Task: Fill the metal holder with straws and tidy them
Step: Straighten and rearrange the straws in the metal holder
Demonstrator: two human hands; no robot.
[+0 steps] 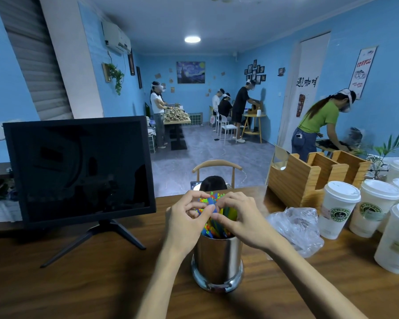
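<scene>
- Shiny cylindrical metal holder stands upright on the brown wooden surface, at 6 o'clock.
- Bright multicoloured plastic straws stand near-vertical inside, directly between both hands.
- Left hand and right hand, equally near, pinch the straw tops from 9 and 3 o'clock.

A single wide-angle camera on my head looks forward and down across the tabletop, close above my left hand and right hand, which meet at the frame's lower centre. My forearms enter from the bottom edge. The lens bends the walls at the edges and reaches across the blue room to its far wall.
</scene>
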